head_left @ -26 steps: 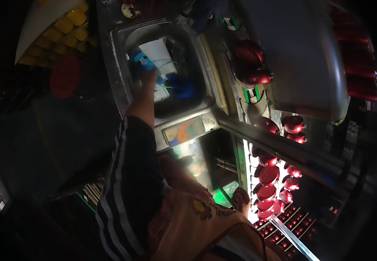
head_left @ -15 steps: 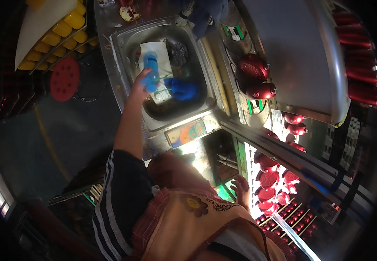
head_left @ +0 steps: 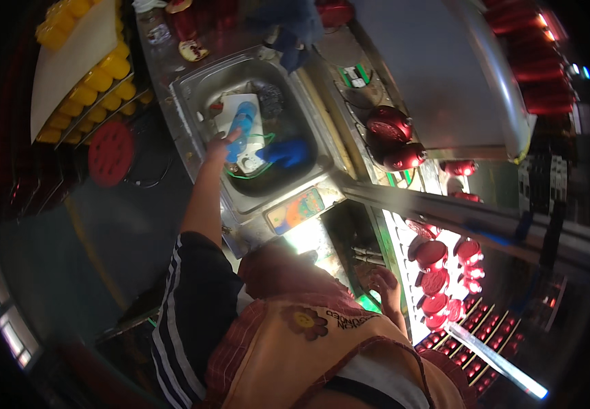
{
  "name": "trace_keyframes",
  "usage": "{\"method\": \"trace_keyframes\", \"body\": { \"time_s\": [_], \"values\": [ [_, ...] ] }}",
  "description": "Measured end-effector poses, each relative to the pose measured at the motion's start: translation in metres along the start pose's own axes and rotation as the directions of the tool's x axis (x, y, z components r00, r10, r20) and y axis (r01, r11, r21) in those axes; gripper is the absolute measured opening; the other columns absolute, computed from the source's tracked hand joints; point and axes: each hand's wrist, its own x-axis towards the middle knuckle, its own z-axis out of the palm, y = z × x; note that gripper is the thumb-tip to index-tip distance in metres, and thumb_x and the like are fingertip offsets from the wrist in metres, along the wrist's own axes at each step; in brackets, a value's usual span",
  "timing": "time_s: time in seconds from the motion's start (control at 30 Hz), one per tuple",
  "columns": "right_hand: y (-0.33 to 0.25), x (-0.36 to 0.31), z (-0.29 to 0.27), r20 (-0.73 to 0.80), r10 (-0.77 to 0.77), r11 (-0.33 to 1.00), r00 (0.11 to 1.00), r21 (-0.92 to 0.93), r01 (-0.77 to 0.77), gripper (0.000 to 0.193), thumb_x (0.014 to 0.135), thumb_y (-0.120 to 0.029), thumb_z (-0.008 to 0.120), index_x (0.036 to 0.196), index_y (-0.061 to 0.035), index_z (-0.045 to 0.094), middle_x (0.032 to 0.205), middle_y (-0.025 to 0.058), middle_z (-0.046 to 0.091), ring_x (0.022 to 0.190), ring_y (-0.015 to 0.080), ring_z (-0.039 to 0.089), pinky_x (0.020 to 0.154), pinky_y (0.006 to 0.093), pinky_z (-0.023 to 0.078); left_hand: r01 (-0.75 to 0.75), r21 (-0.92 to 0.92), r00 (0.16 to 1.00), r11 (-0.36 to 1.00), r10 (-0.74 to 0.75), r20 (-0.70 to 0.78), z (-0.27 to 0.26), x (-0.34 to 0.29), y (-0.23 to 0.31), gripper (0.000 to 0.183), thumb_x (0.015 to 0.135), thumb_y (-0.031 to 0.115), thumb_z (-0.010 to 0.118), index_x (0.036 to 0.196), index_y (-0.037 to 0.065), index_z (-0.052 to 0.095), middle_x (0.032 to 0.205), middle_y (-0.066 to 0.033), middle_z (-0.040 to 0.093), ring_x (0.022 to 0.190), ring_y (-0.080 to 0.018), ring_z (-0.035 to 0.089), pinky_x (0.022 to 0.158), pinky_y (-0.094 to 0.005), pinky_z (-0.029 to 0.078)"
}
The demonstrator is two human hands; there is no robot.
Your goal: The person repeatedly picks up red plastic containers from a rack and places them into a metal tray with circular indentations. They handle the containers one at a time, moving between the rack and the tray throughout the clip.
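Note:
My left hand (head_left: 223, 146) is closed round a translucent blue bottle (head_left: 242, 123), tilted over the metal sink (head_left: 193, 85). Beneath the bottle a white board-like piece (head_left: 254, 109) lies in the basin. A blue glove (head_left: 285, 154) rests beside it, and a thin green loop (head_left: 240, 178) shows near the bottle's lower end. Further back in the basin sits a dark mesh scrubber (head_left: 270, 99). Off to the right, my right hand (head_left: 382, 281) is by my side near the lit conveyor, its fingers loosely bent and apart, with nothing visible in them.
A phone in a colourful case (head_left: 295, 210) lies on the sink's near ledge. Red rounded parts (head_left: 389, 125) ride on the line at the right, behind a metal rail (head_left: 438, 211). A red round stool (head_left: 111, 153) and a rack of yellow parts (head_left: 97, 78) stand left.
The view has shifted a little. The blue bottle's tilt has changed in my left hand, and the green loop shows more. My right hand's fingers have curled in more.

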Motion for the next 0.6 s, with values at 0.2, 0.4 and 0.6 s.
{"method": "trace_keyframes", "body": {
  "time_s": [0.2, 0.4, 0.6],
  "values": [
    [0.004, 0.001, 0.017, -0.048, -0.035, 0.986, 0.998, -0.162, 0.027, 0.038, 0.090, -0.015, 0.061, 0.124, 0.0002, 0.058, 0.109, 0.0081, 0.064, 0.096, 0.0164, 0.062, 0.082, 0.0310, 0.051, -0.405, 0.123, 0.834, 0.906, 0.422, -0.357, -0.021, 0.014, -0.021, 0.029, 0.091, 0.029, 0.067, 0.106, 0.005, 0.071, 0.092, -0.0096, 0.071, 0.085, -0.0161, 0.065, 0.077, -0.0307, 0.050],
    [0.066, -0.021, -0.018, -0.059, -0.065, 0.996, 0.996, 0.059, 0.068, 0.030, 0.093, -0.009, 0.059, 0.122, 0.0011, 0.058, 0.108, 0.0079, 0.063, 0.093, 0.0148, 0.062, 0.081, 0.0278, 0.051, -0.672, -0.190, 0.701, 0.715, 0.532, -0.475, -0.039, -0.055, -0.080, 0.018, 0.094, 0.015, 0.064, 0.104, 0.002, 0.068, 0.087, -0.0040, 0.066, 0.070, -0.0120, 0.058, 0.061, -0.0275, 0.047],
    [0.169, -0.076, -0.098, -0.087, -0.243, 0.938, 0.966, 0.233, 0.257, 0.028, 0.096, -0.011, 0.060, 0.123, -0.0065, 0.057, 0.110, 0.0026, 0.065, 0.097, 0.0129, 0.062, 0.084, 0.0299, 0.051, -0.384, -0.387, 0.923, 0.839, 0.361, -0.132, 0.049, -0.223, -0.160, 0.011, 0.091, 0.013, 0.066, 0.100, 0.007, 0.067, 0.086, -0.0012, 0.066, 0.069, -0.0087, 0.058, 0.056, -0.0221, 0.044]
  ]
}}
